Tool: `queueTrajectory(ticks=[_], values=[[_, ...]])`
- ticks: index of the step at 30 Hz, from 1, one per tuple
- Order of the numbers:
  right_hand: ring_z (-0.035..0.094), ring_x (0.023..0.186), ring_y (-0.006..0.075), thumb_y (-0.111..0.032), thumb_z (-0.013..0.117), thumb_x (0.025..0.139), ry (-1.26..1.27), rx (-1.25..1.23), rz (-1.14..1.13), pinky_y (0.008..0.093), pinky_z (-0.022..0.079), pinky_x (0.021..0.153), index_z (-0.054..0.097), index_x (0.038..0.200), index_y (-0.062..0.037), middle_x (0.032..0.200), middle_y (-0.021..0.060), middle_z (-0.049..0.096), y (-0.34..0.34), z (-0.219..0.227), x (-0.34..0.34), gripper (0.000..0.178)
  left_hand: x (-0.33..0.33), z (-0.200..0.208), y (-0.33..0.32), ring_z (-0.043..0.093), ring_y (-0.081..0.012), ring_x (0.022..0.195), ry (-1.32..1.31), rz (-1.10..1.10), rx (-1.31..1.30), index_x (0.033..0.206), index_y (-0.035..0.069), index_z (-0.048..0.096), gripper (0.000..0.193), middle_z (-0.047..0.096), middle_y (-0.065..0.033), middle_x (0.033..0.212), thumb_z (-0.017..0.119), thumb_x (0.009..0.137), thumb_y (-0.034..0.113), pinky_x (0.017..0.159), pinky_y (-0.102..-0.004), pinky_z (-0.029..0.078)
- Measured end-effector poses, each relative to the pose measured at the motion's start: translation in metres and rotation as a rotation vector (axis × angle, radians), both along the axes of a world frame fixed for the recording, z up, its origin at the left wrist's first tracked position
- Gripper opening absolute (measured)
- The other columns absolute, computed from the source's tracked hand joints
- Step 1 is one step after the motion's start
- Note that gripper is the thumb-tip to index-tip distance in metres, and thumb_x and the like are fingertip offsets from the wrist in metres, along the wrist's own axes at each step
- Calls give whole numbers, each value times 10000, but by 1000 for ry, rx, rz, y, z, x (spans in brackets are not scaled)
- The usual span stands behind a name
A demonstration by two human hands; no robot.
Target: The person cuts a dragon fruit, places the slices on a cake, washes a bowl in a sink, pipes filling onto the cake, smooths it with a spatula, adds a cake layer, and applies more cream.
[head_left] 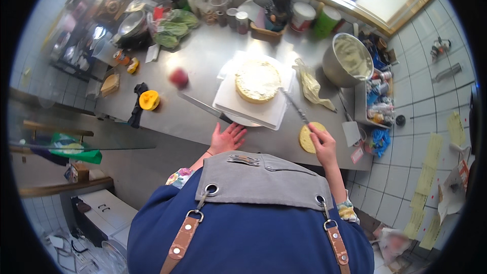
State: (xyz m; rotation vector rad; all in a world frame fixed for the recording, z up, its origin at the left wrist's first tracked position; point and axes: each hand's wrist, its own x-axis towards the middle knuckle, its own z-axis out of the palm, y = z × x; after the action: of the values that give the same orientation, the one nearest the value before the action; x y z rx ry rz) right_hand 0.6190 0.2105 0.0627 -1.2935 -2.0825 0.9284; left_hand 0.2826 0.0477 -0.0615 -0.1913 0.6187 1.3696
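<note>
A round cake [257,82] with pale cream on top sits on a white board [228,99] near the middle of the steel table. My left hand [227,139] is open, fingers spread at the table's front edge, just short of the board and holding nothing. In my right hand [324,147] is the handle of a long, narrow spatula [295,106]; its tip reaches the cake's right side. Beneath that hand lies a loose yellow cake layer [307,138]. A long knife [204,106] rests left of the board, its dark handle near my left fingers.
A cream-filled piping bag [311,87] lies right of the board, before a large metal bowl [350,60] of cream. A blurred red round thing [178,78] and a yellow round tool [149,100] are at left. Leafy greens [175,28], jars and tubs line the back.
</note>
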Motion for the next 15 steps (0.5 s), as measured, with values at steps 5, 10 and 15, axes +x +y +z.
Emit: queueTrajectory(ticks=[5,10,15], values=[[602,697,223,-217,713,888,-392,61,-264,358,500,657,688,1277,-237,784,79,603,10,-70,128,390,7,2,0,495,-214,1319,-54,26,-78,1402,172,512,733,544,-17,1427,237,980,706,1072,-437,375],[603,790,266,-171,707,822,-672,408,-9,409,505,693,636,1294,-260,881,68,571,26,-117,203,485,6,6,7,511,-216,1301,-36,74,-97,1349,147,558,688,581,-25,1380,297,988,671,1069,-438,380],[604,934,271,-169,709,804,-661,527,170,393,495,805,626,1307,-262,986,61,584,53,-149,215,518,10,15,16,548,-216,1251,16,113,-160,1322,120,559,678,598,-30,1328,332,985,663,1031,-433,418]])
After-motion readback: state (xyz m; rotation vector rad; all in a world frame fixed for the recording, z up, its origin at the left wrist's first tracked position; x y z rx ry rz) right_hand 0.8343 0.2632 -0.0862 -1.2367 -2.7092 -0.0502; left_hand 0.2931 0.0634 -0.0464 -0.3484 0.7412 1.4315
